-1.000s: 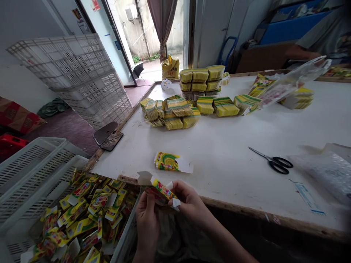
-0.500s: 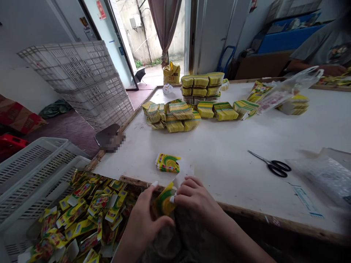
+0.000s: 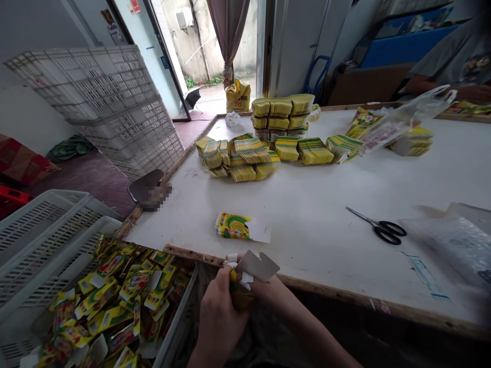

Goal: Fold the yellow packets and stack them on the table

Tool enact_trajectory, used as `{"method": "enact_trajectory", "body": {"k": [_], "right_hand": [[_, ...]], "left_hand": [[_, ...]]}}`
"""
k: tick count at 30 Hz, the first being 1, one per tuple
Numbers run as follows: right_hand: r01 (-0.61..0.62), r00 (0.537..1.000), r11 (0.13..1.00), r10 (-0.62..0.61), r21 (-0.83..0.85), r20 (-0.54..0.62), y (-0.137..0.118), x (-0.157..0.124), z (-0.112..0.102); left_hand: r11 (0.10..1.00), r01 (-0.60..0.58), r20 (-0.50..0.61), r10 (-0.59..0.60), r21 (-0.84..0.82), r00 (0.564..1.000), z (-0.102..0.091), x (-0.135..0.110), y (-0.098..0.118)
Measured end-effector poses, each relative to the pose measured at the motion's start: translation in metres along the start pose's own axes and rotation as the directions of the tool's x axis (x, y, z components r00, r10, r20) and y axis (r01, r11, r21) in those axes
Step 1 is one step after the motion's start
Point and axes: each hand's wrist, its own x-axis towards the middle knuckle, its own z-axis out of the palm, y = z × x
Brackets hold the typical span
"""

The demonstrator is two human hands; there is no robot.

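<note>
Between my hands, just off the table's near edge, is a small yellow-and-green cardboard box with a pale flap sticking out at its top. My left hand is closed round its left side. My right hand grips it from behind and the right, partly hidden by the flap; white wrapping shows on a fingertip. Ahead on the table lies a small stack of flat yellow cartons with a white flap to the right. Left of my hands stands a crate full of folded yellow boxes.
Bundles of yellow cartons are piled farther back on the white table. Scissors and clear plastic wrap lie at the right. White crates stand stacked on the left; a person sits at the far right.
My hands have come together round the box, the right reaching across behind it. The pale flap now stands over the right hand. The view has shifted slightly.
</note>
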Motion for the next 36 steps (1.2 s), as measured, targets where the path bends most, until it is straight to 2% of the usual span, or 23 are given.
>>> {"method": "enact_trajectory", "body": {"k": [5, 9, 11, 13, 15, 17, 20, 23, 25, 29, 34, 36], "right_hand": [[-0.065, 0.998, 0.996, 0.065, 0.058, 0.01, -0.006, -0.004, -0.004], [-0.088, 0.996, 0.994, 0.086, 0.071, 0.029, -0.008, -0.003, -0.004], [-0.029, 0.999, 0.999, 0.029, 0.013, 0.02, -0.006, -0.003, -0.002], [0.072, 0.997, 0.991, -0.074, -0.116, -0.016, -0.003, -0.006, 0.0], [0.176, 0.982, 0.944, -0.188, -0.279, -0.017, 0.001, -0.01, 0.003], [0.285, 0.955, 0.863, -0.294, -0.416, 0.043, 0.007, -0.015, 0.004], [0.392, 0.911, 0.762, -0.401, -0.515, 0.101, 0.016, -0.017, 0.001], [0.385, 0.891, 0.74, -0.453, -0.552, 0.014, 0.021, -0.014, -0.006], [0.391, 0.887, 0.711, -0.46, -0.585, 0.035, 0.02, -0.013, -0.012], [0.458, 0.881, 0.636, -0.42, -0.621, 0.219, 0.017, -0.016, -0.018], [0.414, 0.905, 0.636, -0.366, -0.652, 0.217, 0.01, -0.015, -0.031], [0.418, 0.907, 0.64, -0.338, -0.644, 0.253, 0.001, -0.012, -0.038]], "left_hand": [[0.99, -0.134, 0.04, 0.135, -0.031, 0.99, 0.005, -0.003, 0.002], [0.989, -0.143, 0.019, 0.143, -0.041, 0.989, 0.004, -0.001, 0.005], [0.992, -0.124, 0.041, 0.125, -0.024, 0.991, 0.003, 0.001, 0.005], [0.996, -0.084, 0.081, 0.084, -0.001, 0.993, 0.001, 0.003, 0.004], [1.0, -0.029, 0.123, 0.028, 0.006, 0.992, 0.002, 0.005, 0.003], [1.0, 0.002, 0.144, -0.001, -0.008, 0.99, 0.005, 0.007, 0.002], [1.0, -0.011, 0.101, 0.013, -0.027, 0.995, 0.009, 0.007, 0.001], [0.999, -0.037, 0.014, 0.036, 0.031, 0.999, 0.006, 0.005, -0.002], [0.997, -0.058, -0.02, 0.06, 0.058, 0.998, 0.0, 0.004, -0.005], [0.992, -0.121, -0.021, 0.122, 0.043, 0.992, -0.012, 0.007, -0.009], [0.982, -0.184, 0.013, 0.184, 0.042, 0.983, -0.017, 0.017, -0.006], [0.981, -0.191, 0.033, 0.191, 0.026, 0.981, -0.019, 0.02, -0.007]]}}
